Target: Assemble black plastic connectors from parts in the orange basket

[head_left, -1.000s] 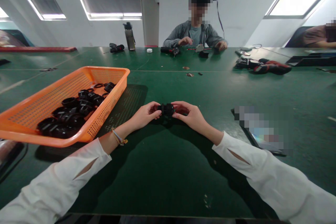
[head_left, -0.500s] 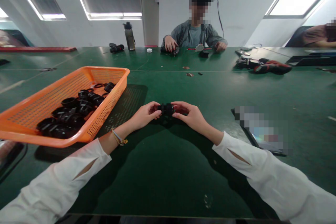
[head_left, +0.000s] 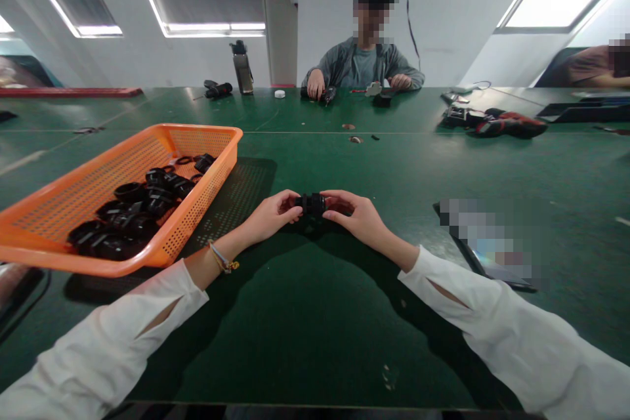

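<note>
A short black plastic fitting (head_left: pixel 312 205), ribbed and roughly cylindrical, lies sideways between my two hands above the green table (head_left: pixel 305 321). My left hand (head_left: pixel 272 215) pinches its left end between thumb and fingers. Its right end sits in the fingertips of my right hand (head_left: pixel 358 216). The fingers cover both ends, so only the middle shows. Left of my hands, an orange perforated basket (head_left: pixel 199 213) holds several black fittings (head_left: pixel 128 220) and a few thin black rings (head_left: pixel 185 161).
To the right lies a dark flat device (head_left: pixel 485 249), partly blurred out. Across the table a person (head_left: pixel 367 62) rests a hand on a dark tool. A bottle (head_left: pixel 242 69), a power tool (head_left: pixel 218 89) and a red-and-black bundle (head_left: pixel 495 123) stand or lie farther back.
My hands and the fitting stay in nearly the same place. Across the table, the person's hand on the right side of the view has shifted left.
</note>
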Demonstrator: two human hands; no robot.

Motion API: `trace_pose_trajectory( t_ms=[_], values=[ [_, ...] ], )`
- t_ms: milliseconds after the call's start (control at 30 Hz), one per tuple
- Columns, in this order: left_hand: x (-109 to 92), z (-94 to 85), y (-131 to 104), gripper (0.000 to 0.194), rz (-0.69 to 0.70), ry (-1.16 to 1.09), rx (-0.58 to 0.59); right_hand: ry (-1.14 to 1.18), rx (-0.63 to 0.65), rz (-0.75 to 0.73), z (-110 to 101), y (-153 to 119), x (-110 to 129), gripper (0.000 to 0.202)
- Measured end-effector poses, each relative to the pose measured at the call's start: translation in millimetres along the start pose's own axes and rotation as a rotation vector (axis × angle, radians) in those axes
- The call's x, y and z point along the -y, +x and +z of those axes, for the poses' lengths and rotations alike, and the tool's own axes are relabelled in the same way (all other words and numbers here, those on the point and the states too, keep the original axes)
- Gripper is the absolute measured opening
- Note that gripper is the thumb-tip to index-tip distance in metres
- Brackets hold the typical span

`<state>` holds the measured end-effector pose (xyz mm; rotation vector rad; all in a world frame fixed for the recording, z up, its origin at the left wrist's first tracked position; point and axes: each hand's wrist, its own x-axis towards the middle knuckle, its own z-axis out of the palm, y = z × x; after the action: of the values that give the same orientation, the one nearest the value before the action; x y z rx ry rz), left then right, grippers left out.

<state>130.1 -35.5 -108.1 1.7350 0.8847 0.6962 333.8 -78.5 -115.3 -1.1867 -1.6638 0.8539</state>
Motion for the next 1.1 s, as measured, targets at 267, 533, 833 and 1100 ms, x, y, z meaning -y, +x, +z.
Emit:
trace_pose_trajectory(
  t_ms=[267, 533, 833, 1100],
  values=[
    [-0.3, 0.2, 0.7, 0.017, -0.013, -0.014, -0.002, -0.006, -0.003, 0.015, 0.7, 1.1, -2.2, 0.036],
    [0.6, 0.0, 0.2, 0.019, -0.002, 0.002, -0.003, 0.022, 0.041, 0.038, 0.1, 0.6, -1.6, 0.046],
    [-0.7, -1.1, -0.1, 0.021, 0.007, 0.027, 0.012, -0.077, -0.026, -0.072, 0.7, 0.9, -1.6, 0.038],
    [-0.9, -1.1, -0.4, 0.023, 0.0, 0.027, 0.01, 0.005, -0.029, -0.077, 2.5, 0.7, -1.9, 0.046]
  ],
)
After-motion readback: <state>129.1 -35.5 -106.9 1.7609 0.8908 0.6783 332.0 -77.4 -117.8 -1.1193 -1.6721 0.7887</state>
